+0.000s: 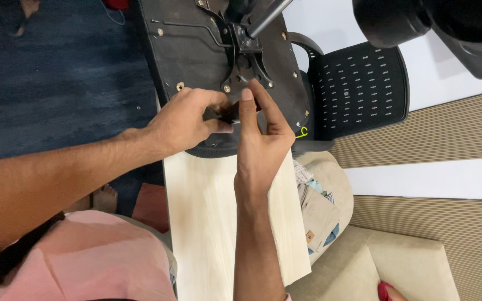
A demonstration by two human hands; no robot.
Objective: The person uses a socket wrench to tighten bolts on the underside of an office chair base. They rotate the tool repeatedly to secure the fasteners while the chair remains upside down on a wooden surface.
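Note:
An office chair lies upside down on a pale wooden table (207,223), its black seat underside (191,50) facing me. A metal mechanism plate (246,64) with a grey gas-lift column (266,17) sits at its middle. My left hand (188,120) grips a small dark tool (224,114) at the seat's near edge. My right hand (260,142) pinches the same small dark tool, index finger stretched toward the plate. What the tool is I cannot tell. The perforated black backrest (361,89) hangs off to the right.
Dark blue carpet (57,72) lies to the left, with a tiny screw (138,108) on it. A beige sofa (408,262) holding a bag of papers (316,209) stands on the right. A black object (447,22) fills the top right corner.

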